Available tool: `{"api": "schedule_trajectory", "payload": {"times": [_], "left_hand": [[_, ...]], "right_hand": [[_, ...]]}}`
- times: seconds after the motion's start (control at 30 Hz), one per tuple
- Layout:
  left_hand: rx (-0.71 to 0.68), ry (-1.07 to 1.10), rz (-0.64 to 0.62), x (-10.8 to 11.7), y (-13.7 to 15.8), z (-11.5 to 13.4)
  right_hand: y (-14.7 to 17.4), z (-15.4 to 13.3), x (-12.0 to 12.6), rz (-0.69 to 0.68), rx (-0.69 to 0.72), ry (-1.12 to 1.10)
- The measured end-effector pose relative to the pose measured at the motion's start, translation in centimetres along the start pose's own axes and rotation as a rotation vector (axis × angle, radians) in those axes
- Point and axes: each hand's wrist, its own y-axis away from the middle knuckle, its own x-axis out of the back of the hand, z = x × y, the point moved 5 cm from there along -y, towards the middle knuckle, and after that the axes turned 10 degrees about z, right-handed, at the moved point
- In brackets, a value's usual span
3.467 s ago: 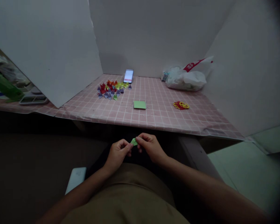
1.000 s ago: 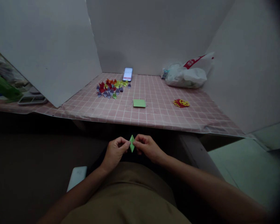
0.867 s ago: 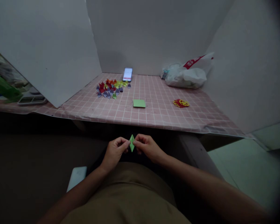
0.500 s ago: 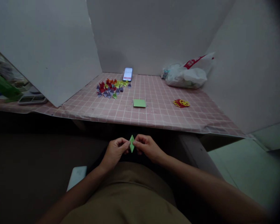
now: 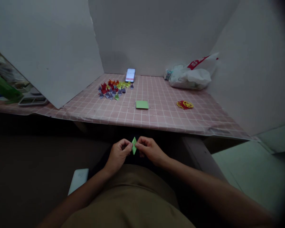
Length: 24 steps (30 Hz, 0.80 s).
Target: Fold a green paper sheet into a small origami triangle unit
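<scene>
A small folded green paper [image 5: 134,146], diamond-shaped with a crease down its length, is held upright over my lap, below the table's front edge. My left hand [image 5: 119,154] pinches its left side between thumb and fingers. On the opposite side, my right hand [image 5: 150,150] grips it with thumb and forefinger. On the table beyond lies a stack of green square paper [image 5: 142,104]. Several folded paper pieces [image 5: 111,90] in red, orange, yellow, purple and green are clustered to the left of that stack.
A pink checked cloth covers the table [image 5: 156,117]. A lit phone [image 5: 130,75] leans at the back; a white plastic bag [image 5: 191,77] sits back right. Red and yellow cut-out shapes [image 5: 184,104] lie at right. White panels enclose the table. A pale device [image 5: 78,181] rests beside my left forearm.
Both hands stay in nearly the same place on the green paper. The left fingers have shifted slightly, with the lower ones drawn in from under the paper.
</scene>
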Motion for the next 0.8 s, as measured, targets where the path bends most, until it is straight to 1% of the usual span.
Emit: {"api": "schedule_trajectory", "payload": {"times": [0.23, 0.43, 0.63, 0.73, 0.8], "left_hand": [[0.040, 0.100, -0.031, -0.5, 0.2, -0.3], [0.049, 0.123, -0.009, -0.6, 0.2, -0.4], [0.036, 0.149, 0.000, -1.1, 0.6, -0.7], [0.006, 0.143, 0.005, -1.4, 0.8, -0.6], [-0.007, 0.126, 0.012, -1.4, 0.9, -0.5]], "right_hand": [[0.1, -0.1, 0.1, 0.037, 0.027, -0.014], [0.2, 0.3, 0.0, 0.073, 0.057, -0.011], [0.4, 0.7, -0.1, 0.140, 0.090, 0.063], [0.5, 0.8, -0.2, 0.169, 0.096, 0.051], [0.4, 0.9, -0.3, 0.155, 0.080, 0.019]]}}
